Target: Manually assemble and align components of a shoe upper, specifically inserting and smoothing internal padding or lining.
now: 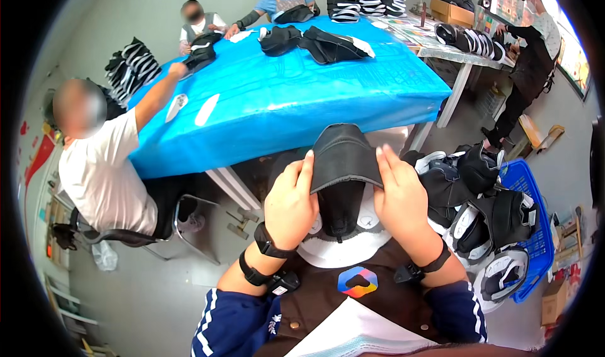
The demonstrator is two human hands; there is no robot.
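A grey-floored workroom holds a long worktop under a glossy blue cover, with a person in a white shirt seated on the left and others on the far side. At the near side, a black fabric piece with a curved, peaked front is held up before the wearer's apron; whether it touches the worktop edge cannot be told.

The left hand has its fingers nearly straight along the left edge of the peak, and the right hand mirrors it on the right edge. Each grip is narrowly closed on the fabric; the thumbs are hidden, so how firmly it is pinched cannot be told.

The likeliest trouble is uneven pull: if one side is drawn harder, the peak could twist or crease off centre. With only the edges held, a slackening grip could let it drop toward the lap or floor. The white part below hangs near the wrists, where the small device on the left wristband might snag it. To the right, black and white pieces are heaped over a blue basket; a knock from the right elbow could send some sliding.
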